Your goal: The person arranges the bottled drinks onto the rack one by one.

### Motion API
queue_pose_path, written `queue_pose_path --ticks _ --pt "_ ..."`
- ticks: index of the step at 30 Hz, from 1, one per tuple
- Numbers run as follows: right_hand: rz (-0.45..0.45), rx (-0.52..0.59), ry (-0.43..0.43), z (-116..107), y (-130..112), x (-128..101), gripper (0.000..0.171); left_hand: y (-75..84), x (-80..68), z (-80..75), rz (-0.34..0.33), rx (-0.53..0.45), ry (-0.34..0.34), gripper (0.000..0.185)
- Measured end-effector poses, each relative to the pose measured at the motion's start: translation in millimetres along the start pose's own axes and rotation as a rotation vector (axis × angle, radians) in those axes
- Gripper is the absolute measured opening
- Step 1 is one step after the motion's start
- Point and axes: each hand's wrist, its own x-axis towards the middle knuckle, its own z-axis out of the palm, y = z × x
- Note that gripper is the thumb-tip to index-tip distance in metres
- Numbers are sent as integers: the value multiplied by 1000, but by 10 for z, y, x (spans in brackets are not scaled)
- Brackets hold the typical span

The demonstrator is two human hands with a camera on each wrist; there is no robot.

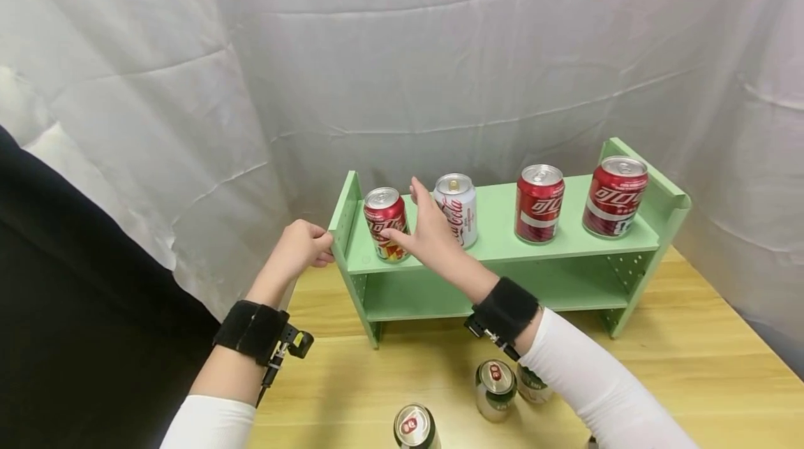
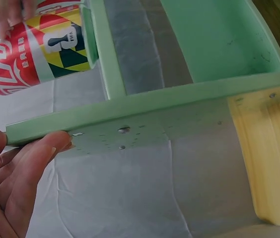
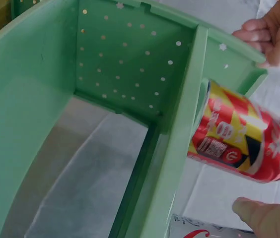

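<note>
Four Coca-Cola cans (image 1: pixel 384 214) top the green shelf (image 1: pixel 496 215) your left grip (image 1: pixel 300 248) pinches; right grip (image 1: pixel 435 231) apart; tabletop (image 1: pixel 697 337) below, curtain (image 1: pixel 477 72) behind.

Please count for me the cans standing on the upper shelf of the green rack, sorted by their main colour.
Red cans: 3
White can: 1
Total: 4

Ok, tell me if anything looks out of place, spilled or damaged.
Nothing stands out. The red cans and white can stand upright on the shelf, and no spill or damage shows. One can on the table is partly hidden by the right sleeve, so I can't judge it fully.
</note>
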Motion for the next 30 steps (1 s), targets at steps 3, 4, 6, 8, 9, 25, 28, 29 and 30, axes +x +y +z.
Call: queue_pose_path --ticks 3,4,6,8,9,25,28,29,30 --pt "-41 -10 51 -34 -44 -112 94 14 1 -42 4 0 4 30" --pt "-51 -8 55 -52 -55 -154 94 20 1 -50 5 1 5 30" --pt "-64 8 42 -91 -55 -253 94 27 4 -58 14 -1 2 30" --pt "-57 32 19 -141 -27 -378 94 24 4 -55 18 -2 1 30" --pt "-49 44 6 -166 -2 -448 93 19 3 -50 18 0 2 30" --pt "43 -59 -9 -474 596 -1212 84 -6 -8 8 21 3 28 30" --pt "76 -62 -21 -540 662 -1318 82 0 -15 20 20 8 26 31" --pt "87 -66 -26 -560 683 -1352 81 1 -19 24 20 7 27 30" --pt "97 -73 -27 -580 701 -1386 81 0 -20 26 20 7 28 30"
